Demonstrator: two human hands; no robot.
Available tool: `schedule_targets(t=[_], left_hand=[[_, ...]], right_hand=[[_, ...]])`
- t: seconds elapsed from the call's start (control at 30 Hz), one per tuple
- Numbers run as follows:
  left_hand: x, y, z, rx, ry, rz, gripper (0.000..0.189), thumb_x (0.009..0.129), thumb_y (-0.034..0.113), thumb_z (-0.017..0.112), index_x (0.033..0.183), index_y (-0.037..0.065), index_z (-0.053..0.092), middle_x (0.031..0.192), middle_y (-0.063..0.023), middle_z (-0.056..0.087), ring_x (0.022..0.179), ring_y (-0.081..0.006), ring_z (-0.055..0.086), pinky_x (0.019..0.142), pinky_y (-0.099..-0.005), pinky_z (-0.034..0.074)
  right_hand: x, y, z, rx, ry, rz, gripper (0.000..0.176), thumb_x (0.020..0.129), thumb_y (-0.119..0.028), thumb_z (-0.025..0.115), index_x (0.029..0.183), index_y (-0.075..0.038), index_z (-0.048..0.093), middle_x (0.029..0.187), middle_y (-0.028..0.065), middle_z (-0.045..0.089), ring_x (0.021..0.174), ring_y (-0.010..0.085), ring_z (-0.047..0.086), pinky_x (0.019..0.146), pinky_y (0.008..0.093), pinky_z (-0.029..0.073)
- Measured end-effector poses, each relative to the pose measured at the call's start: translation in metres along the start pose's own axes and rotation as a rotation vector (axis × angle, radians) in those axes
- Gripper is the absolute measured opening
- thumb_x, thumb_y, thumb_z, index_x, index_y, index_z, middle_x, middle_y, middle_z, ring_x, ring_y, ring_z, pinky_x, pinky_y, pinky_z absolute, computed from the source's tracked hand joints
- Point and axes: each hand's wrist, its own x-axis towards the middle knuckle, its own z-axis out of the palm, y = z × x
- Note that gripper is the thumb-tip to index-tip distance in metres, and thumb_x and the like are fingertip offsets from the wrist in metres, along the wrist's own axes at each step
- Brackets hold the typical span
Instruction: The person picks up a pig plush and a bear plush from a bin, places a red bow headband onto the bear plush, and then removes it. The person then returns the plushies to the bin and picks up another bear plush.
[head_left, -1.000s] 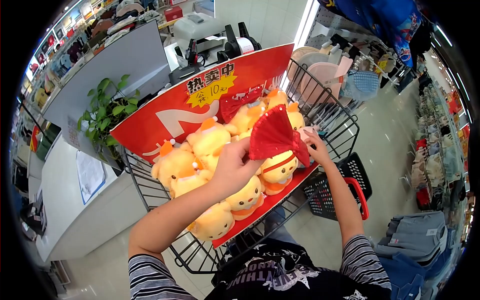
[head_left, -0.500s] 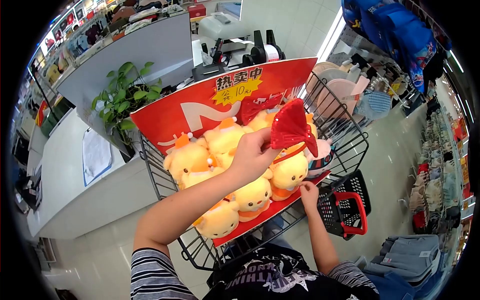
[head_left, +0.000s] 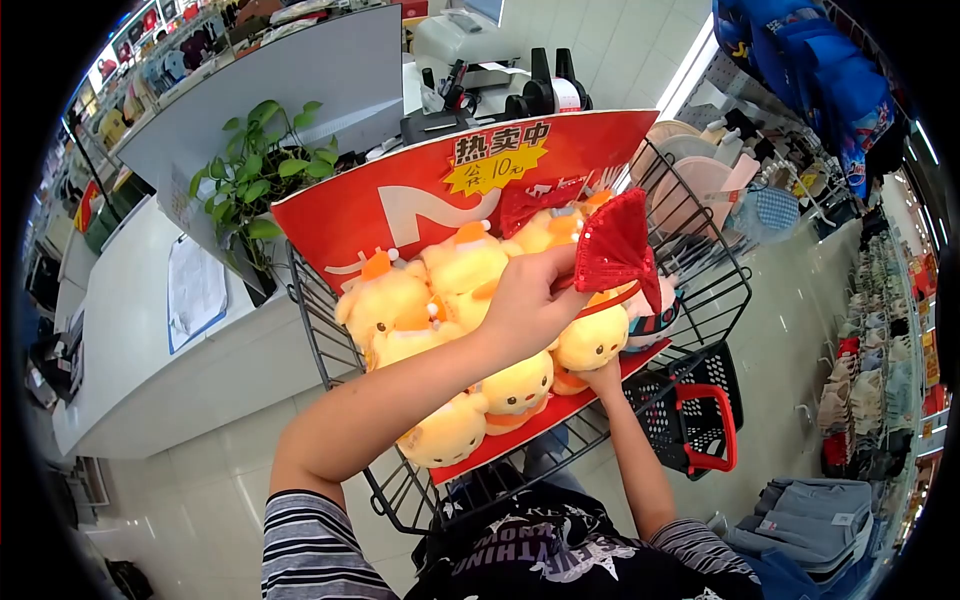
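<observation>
My left hand (head_left: 535, 305) is closed on a red sequined bow (head_left: 612, 245) and holds it up over the right part of a wire basket (head_left: 335, 365). A thin red band hangs below the bow. Yellow plush toys (head_left: 515, 385) with orange hats fill the basket in rows. My right hand (head_left: 602, 378) is at the lower edge of a plush toy (head_left: 592, 340) at the front right, its fingers mostly hidden under the toy. Behind the toys stands a red sign (head_left: 340, 225) with a yellow price label (head_left: 497, 172).
A white counter (head_left: 125, 350) with a clipboard (head_left: 195, 290) and a leafy plant (head_left: 262, 180) is on the left. A black shopping basket with a red handle (head_left: 728, 425) stands at the right. Folded jeans (head_left: 810, 520) lie lower right; clothes racks line the far right.
My left hand and the bow have shifted slightly right. My right hand has moved left and up from the basket's front edge to the plush toy, where its fingers are now hidden.
</observation>
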Motion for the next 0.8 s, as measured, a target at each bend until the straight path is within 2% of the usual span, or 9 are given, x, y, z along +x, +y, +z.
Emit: schedule_targets(t=[0.13,0.2,0.37,0.47,0.5,0.53,0.63,0.7,0.8], left_hand=[[0.0,0.002,0.0,0.036,-0.03,-0.052,0.02,0.078,0.011,0.057,0.094,0.0,0.056,0.077,-0.0049,0.06,0.068,-0.0068,0.051,0.061,-0.0227,0.041],[0.0,-0.003,0.004,-0.015,0.062,0.072,0.021,0.076,0.014,0.056,0.092,0.0,0.057,0.059,-0.006,0.053,0.052,-0.0091,0.044,0.051,-0.0236,0.037],[0.0,-0.006,0.006,-0.026,0.06,0.084,0.021,0.076,0.013,0.057,0.092,-0.001,0.057,0.059,-0.0059,0.054,0.052,-0.0088,0.045,0.051,-0.0233,0.037],[-0.001,-0.009,0.007,-0.026,0.059,0.076,0.021,0.076,0.013,0.057,0.092,-0.001,0.057,0.059,-0.0058,0.054,0.052,-0.0088,0.045,0.051,-0.0232,0.037],[-0.001,-0.009,0.007,-0.03,0.055,0.063,0.021,0.076,0.013,0.057,0.091,-0.001,0.057,0.059,-0.0057,0.053,0.052,-0.0089,0.045,0.051,-0.0231,0.037],[-0.002,-0.007,0.004,0.014,-0.004,-0.002,0.018,0.077,0.009,0.056,0.093,-0.001,0.057,0.072,-0.0037,0.059,0.064,-0.0062,0.049,0.059,-0.0224,0.04],[-0.003,-0.001,0.001,0.045,-0.022,-0.025,0.018,0.078,0.009,0.056,0.093,0.0,0.057,0.074,-0.0043,0.06,0.065,-0.0071,0.049,0.059,-0.0228,0.041],[-0.001,-0.006,0.003,0.013,0.031,0.052,0.018,0.077,0.011,0.056,0.092,0.0,0.057,0.066,-0.0042,0.055,0.057,-0.008,0.046,0.054,-0.0228,0.038],[-0.002,-0.006,0.006,-0.047,0.08,0.131,0.019,0.077,0.013,0.055,0.091,0.0,0.056,0.059,-0.0037,0.052,0.05,-0.0086,0.042,0.049,-0.0228,0.036]], right_hand=[[0.006,0.012,-0.004,-0.266,-0.069,-0.078,0.07,0.056,-0.016,0.077,0.116,-0.005,0.043,0.113,0.0093,0.052,0.103,0.022,0.051,0.089,0.0336,0.04],[0.008,0.02,-0.003,-0.302,-0.059,-0.052,0.069,0.057,-0.019,0.076,0.116,-0.005,0.042,0.113,0.0096,0.052,0.104,0.0223,0.051,0.089,0.0333,0.04],[0.004,-0.013,-0.008,-0.292,-0.002,0.072,0.07,0.054,-0.03,0.077,0.112,-0.004,0.046,0.111,0.0115,0.053,0.103,0.0249,0.05,0.087,0.0331,0.04],[-0.004,-0.054,-0.008,-0.215,0.206,0.135,0.077,0.052,-0.029,0.077,0.115,-0.003,0.042,0.111,0.0148,0.052,0.103,0.0261,0.051,0.084,0.0331,0.041],[-0.009,-0.047,-0.009,-0.215,0.205,0.131,0.077,0.052,-0.029,0.077,0.115,-0.003,0.042,0.111,0.0148,0.052,0.103,0.0261,0.051,0.084,0.0331,0.041],[-0.014,-0.033,-0.011,-0.132,0.258,0.181,0.077,0.052,-0.028,0.077,0.115,-0.003,0.04,0.111,0.0144,0.052,0.102,0.0257,0.051,0.084,0.0328,0.041],[-0.02,-0.039,-0.015,0.04,0.302,0.213,0.071,0.055,-0.019,0.073,0.116,-0.001,0.039,0.109,0.0117,0.052,0.097,0.023,0.053,0.083,0.0318,0.042],[-0.023,-0.06,-0.018,0.35,0.325,0.343,0.066,0.057,-0.011,0.069,0.115,-0.002,0.04,0.106,0.0095,0.053,0.095,0.0203,0.053,0.083,0.0311,0.042],[-0.034,-0.096,-0.029,0.431,0.343,0.386,0.062,0.057,-0.007,0.066,0.113,-0.002,0.041,0.104,0.0085,0.053,0.095,0.0187,0.053,0.083,0.0302,0.042]])
